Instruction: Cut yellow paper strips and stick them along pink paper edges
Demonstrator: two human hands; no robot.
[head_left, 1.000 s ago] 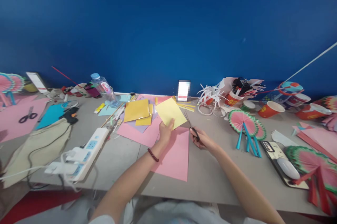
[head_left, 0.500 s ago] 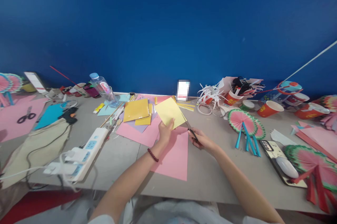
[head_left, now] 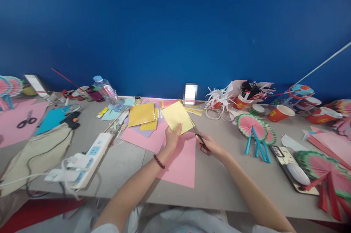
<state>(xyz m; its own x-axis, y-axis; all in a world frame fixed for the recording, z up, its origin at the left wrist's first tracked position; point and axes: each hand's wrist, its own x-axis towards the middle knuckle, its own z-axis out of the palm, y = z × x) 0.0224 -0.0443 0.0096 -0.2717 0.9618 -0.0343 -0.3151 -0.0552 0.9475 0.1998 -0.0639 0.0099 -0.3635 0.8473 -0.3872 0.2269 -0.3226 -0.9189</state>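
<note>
A pale yellow square sheet of paper (head_left: 177, 115) is pinched at its lower edge by my left hand (head_left: 173, 136), thumb on top. My right hand (head_left: 207, 145) is closed round the black handles of a pair of scissors (head_left: 200, 138). The scissor blades lie along the paper's right edge; whether they are biting into it cannot be made out. Under both hands lies pink paper (head_left: 182, 167) on the grey table (head_left: 216, 185). Left of the sheet, a pack of golden-yellow paper (head_left: 142, 114) rests on purple and pink sheets.
A power strip (head_left: 93, 158) with plugs and a leaning water bottle (head_left: 108, 92) stand on the left. Behind the paper is a lit phone (head_left: 191, 94). On the right are watermelon-patterned paper fans (head_left: 252, 127), orange cups (head_left: 281, 113), and a white mouse (head_left: 298, 174) atop a phone.
Both hands, the yellow paper and the scissors keep almost the same place. The view has shifted very slightly.
</note>
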